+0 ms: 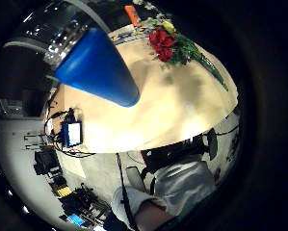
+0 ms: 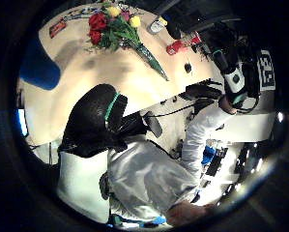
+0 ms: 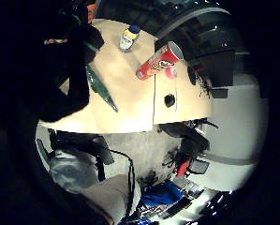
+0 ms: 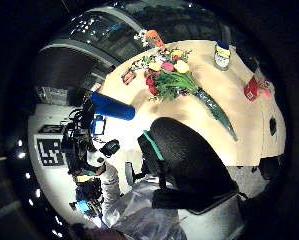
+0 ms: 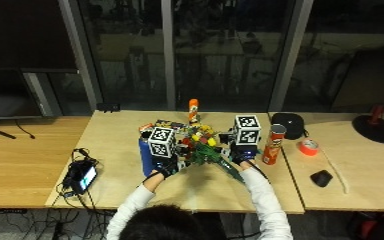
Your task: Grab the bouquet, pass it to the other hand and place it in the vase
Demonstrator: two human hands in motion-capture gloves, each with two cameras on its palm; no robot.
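Both hands hover low over the surface [image 5: 112,185], the left hand [image 5: 165,166] just beside the blue vase [image 5: 145,156] and the right hand [image 5: 244,154] over the green-wrapped stem end of the bouquet [image 5: 202,147]. Whether either hand's fingers are curled or straight I cannot tell; neither palm view shows anything held. The bouquet lies flat on the surface between the hands, red and yellow blooms pointing away from the person, stems [image 4: 216,112] trailing toward the right hand. The vase stands upright at the left of the flowers.

Judging from this, the pickup is not yet made. The risk lies in the crowding: a red snack can [image 5: 271,145] stands near the right hand, and a sweeping reach for the stems could knock it over. At the handover, the left hand works close to the tall vase, so a careless swing could tip it.
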